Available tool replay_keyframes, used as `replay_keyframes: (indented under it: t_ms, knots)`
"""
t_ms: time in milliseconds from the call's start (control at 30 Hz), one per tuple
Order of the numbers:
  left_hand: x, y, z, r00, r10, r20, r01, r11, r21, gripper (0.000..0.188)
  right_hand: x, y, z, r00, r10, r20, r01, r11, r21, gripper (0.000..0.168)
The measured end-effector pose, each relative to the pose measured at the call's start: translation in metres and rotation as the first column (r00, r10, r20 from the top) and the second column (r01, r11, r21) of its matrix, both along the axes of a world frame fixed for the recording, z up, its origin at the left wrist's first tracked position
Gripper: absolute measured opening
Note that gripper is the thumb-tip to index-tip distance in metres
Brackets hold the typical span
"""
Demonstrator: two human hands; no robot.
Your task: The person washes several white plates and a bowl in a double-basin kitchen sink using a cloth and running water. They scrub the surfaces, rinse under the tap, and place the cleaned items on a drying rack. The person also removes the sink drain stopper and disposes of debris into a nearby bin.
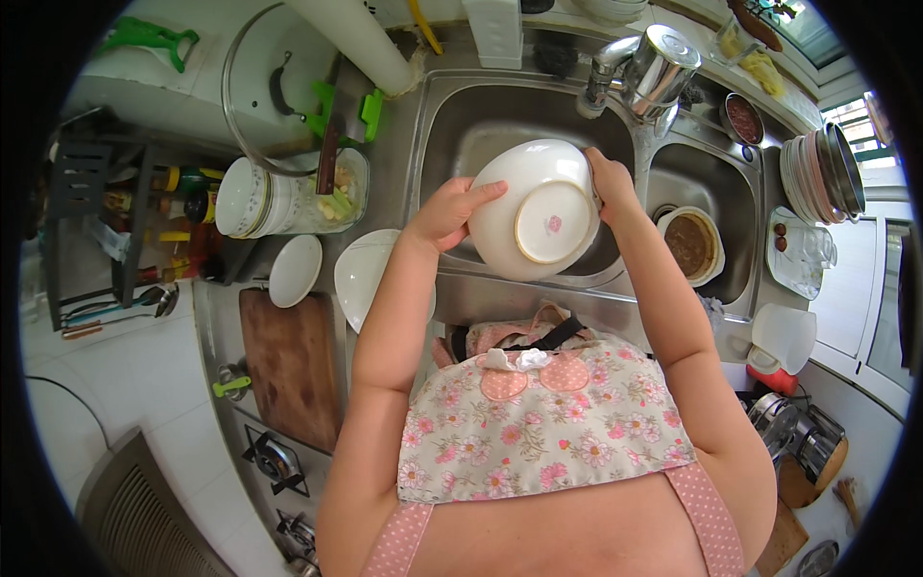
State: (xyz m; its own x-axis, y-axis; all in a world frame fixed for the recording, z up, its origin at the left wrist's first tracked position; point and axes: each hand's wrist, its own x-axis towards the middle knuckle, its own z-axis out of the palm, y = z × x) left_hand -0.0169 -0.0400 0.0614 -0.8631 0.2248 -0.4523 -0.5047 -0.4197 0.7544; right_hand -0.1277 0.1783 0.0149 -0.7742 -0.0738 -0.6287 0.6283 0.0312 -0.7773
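Note:
Between my two hands, a white ceramic bowl (497, 223) is tipped so that its underside and foot ring face me; a small pink mark sits in the ring. My left hand (451, 213) grips the bowl's left side, thumb on the outer wall. At the upper right rim, my right hand (611, 182) holds on with its fingers partly hidden behind the bowl. Beneath lies the large basin of a stainless steel sink (461, 119). A chrome faucet (602, 79) points down over the basin's far right corner; no running water is visible.
In the smaller basin stands a pot (714, 249) of brownish liquid. Stacked plates (800, 177) and a plastic pitcher (782, 335) are at right. Left are stacked bowls (245, 198), a cleaver (328, 155), a glass lid (252, 79), white plates (296, 270) and a wooden cutting board (288, 360).

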Motion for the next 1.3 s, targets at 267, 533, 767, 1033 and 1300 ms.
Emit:
replay_keyframes:
  t_ms: [267,533,767,1033,1300]
  knots:
    - [-0.031,0.035,-0.075,0.939,0.321,0.124,-0.329,0.943,0.05,0.038,-0.008,0.038,-0.002,0.539,0.381,-0.752,0.494,0.58,0.648,0.028]
    - [-0.09,0.085,-0.132,0.729,0.583,0.358,-0.672,0.71,0.212,0.037,-0.077,0.068,0.013,0.767,0.535,-0.354,0.182,0.348,0.92,0.038]
    - [-0.126,0.109,-0.147,0.626,0.586,0.515,-0.768,0.579,0.274,0.026,-0.104,0.065,0.043,0.838,0.486,-0.248,0.084,0.335,0.939,0.038]
    - [-0.156,0.129,-0.163,0.579,0.606,0.546,-0.815,0.45,0.365,0.022,-0.128,0.081,0.052,0.805,0.581,-0.122,-0.056,0.28,0.958,0.043]
    - [-0.188,0.126,-0.164,0.519,0.644,0.563,-0.853,0.348,0.389,0.019,-0.126,0.081,0.051,0.832,0.543,-0.112,-0.083,0.323,0.943,0.042]
